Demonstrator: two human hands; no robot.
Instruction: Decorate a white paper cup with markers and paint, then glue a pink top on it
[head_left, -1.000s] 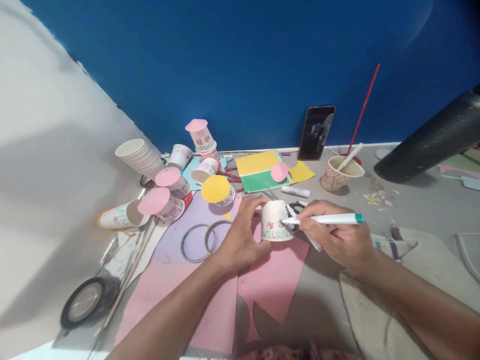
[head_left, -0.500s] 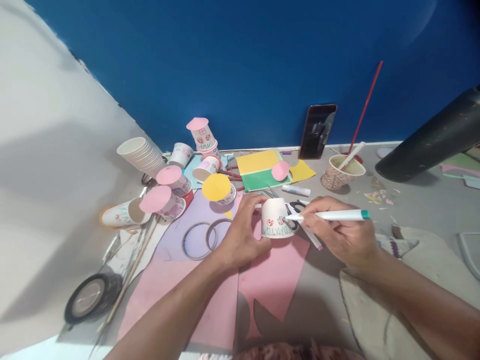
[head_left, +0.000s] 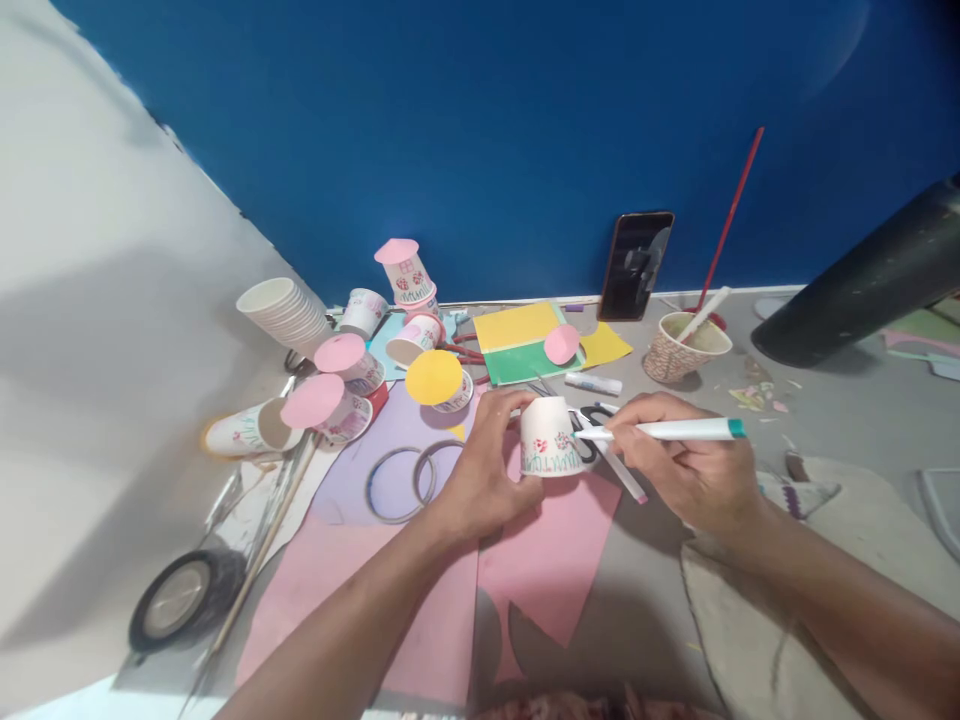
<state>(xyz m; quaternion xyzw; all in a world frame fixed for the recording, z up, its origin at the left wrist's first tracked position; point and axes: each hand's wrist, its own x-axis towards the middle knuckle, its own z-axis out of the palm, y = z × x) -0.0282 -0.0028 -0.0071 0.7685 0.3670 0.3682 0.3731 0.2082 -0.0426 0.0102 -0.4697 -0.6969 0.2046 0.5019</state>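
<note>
Gripping a small paper cup (head_left: 550, 440) upside down between thumb and fingers, the left hand (head_left: 495, 460) is holding it from its left side, over the pink paper (head_left: 551, 560) on the desk (head_left: 637, 600). The right hand (head_left: 686, 460) is pinching a white marker (head_left: 679, 430) with a teal end, and its tip is pointing at the cup's right side; whether it is touching is hard to tell. Red flowers and green strokes are showing on the cup's wall, near the rim. Scissors (head_left: 589, 453) are lying partly hidden just beside the cup, with a pink-ended pen (head_left: 624, 477) next to them. On the left, two thin rings (head_left: 367, 487) are overlapping on purple paper (head_left: 345, 480), and farther back a yellow-topped cup (head_left: 435, 378) is sitting near several pink-topped cups (head_left: 313, 402). A phone (head_left: 637, 265) is leaning against the blue wall (head_left: 480, 150), while a patterned cup (head_left: 675, 355) is holding a white stick (head_left: 706, 313).
</note>
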